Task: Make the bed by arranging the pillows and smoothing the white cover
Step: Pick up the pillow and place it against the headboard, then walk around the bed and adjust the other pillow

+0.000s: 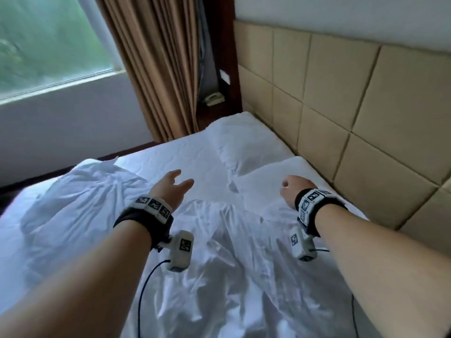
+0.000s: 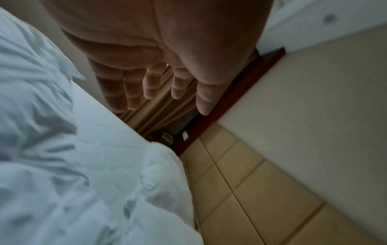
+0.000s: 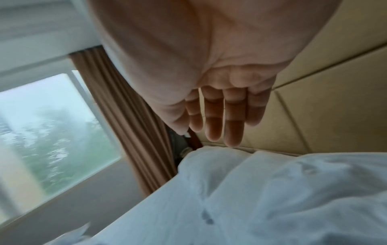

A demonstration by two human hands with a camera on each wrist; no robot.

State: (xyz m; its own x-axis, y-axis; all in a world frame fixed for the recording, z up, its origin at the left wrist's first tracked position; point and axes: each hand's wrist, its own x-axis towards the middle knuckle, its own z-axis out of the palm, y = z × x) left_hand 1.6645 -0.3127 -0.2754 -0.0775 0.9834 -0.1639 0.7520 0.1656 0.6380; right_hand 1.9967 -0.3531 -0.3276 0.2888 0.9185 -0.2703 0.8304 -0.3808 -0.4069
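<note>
Two white pillows lie flat along the padded headboard: the far pillow (image 1: 244, 142) by the bed's corner and the near pillow (image 1: 275, 181) overlapping it. The white cover (image 1: 214, 264) lies crumpled across the mattress below both arms, bunched into a mound at the left. My left hand (image 1: 174, 185) hovers over the bare sheet with straight, spread fingers (image 2: 150, 89) and holds nothing. Above the near pillow, my right hand (image 1: 291, 189) hangs with relaxed, straight fingers (image 3: 213, 122), also empty and clear of the fabric.
The beige padded headboard (image 1: 366, 123) runs along the right. A brown curtain (image 1: 158, 69) and window (image 1: 48, 45) stand behind the bed's far side. A telephone (image 1: 214, 98) sits in the dark wooden corner. Cables trail from both wrist cameras over the cover.
</note>
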